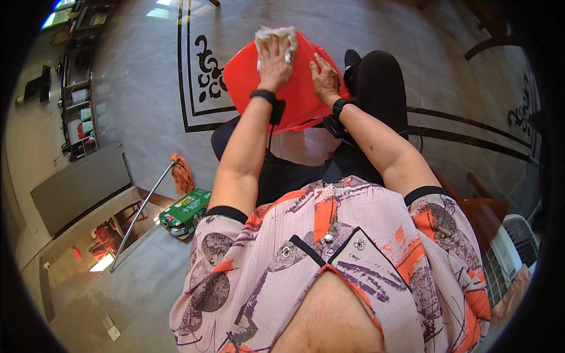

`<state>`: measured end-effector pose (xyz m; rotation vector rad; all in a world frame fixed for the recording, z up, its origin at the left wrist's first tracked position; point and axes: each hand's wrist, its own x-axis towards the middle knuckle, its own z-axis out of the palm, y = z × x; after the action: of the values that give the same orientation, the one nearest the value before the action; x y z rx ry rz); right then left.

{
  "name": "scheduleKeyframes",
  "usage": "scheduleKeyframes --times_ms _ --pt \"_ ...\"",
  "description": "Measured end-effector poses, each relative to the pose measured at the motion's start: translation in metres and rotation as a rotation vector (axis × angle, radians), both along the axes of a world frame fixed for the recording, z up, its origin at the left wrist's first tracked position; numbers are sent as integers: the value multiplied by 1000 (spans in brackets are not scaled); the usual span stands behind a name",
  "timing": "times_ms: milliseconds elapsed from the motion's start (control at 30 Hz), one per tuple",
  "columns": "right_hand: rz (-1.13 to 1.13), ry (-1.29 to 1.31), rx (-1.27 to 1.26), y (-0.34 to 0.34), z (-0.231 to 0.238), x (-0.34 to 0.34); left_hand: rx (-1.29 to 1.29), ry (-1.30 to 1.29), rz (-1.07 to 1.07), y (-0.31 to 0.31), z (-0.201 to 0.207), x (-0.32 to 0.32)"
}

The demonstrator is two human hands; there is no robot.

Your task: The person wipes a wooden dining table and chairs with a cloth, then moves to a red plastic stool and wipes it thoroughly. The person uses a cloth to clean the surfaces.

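Cloth [281, 31], white and crumpled, under the left hand [275, 69], upon the far part of a red plastic seat [244, 73]. On this hand, fingers spread and nearly straight over the cloth, laid from above rather than clamped around it. Right hand [325, 81] apart from the left one, placed at the right side of the same seat, with fingers pointing away from the body; closed around the edge or only resting there, not possible to tell. On the left wrist, a dark band [263, 95]; on the right wrist, a black watch-like strap [339, 105]. Seat directly in front of the body, just beside the right leg [385, 94] in black trousers. Below, a grey glossy floor [147, 88] with black border lines and a scroll ornament [206, 65]. To the left, well apart from the hands, a mop with orange head [182, 175] and long metal handle, and near to it a green pack of cans [187, 212]. At upper right, dark wooden furniture legs [491, 44].
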<state>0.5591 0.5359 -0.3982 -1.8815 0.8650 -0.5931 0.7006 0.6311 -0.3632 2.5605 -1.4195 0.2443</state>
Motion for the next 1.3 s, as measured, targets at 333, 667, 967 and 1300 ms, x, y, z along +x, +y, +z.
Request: scheduleKeyframes --times_ms 333,667,967,1300 --pt "20 113 108 -17 13 -9 -177 86 -109 1 1 -85" --pt "-44 -76 4 -22 7 -11 42 271 -187 78 43 -156" --pt "21 19 6 -26 11 -11 -105 84 -78 -31 10 -73" --pt "-36 31 -59 -17 7 -8 23 355 -27 117 50 -164"
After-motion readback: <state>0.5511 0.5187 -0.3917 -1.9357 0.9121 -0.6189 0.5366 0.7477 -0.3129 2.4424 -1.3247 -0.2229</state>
